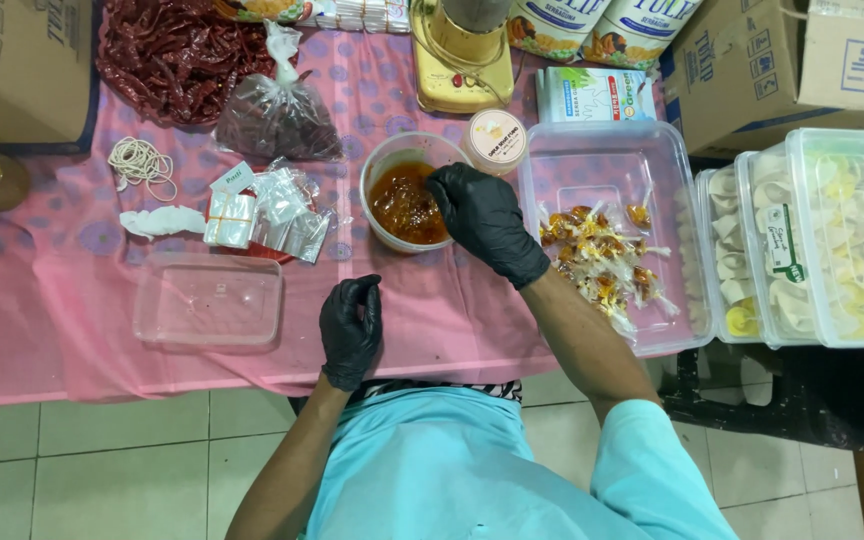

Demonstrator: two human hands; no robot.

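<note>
Glossy red sauce [407,203] fills a round plastic tub [377,170]; right hand [484,222] dips curled fingers, left hand [351,328] pinched shut.

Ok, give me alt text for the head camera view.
A black-gloved right hand dips into a clear tub of red-orange chili sauce on a pink tablecloth, while the gloved left hand pinches closed nearby. A clear container of small filled sauce packets sits alongside.

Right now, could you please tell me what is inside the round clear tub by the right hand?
The round clear tub holds orange-red chunky sauce. The gloved right hand covers its right rim, hiding anything that hand holds.
</note>
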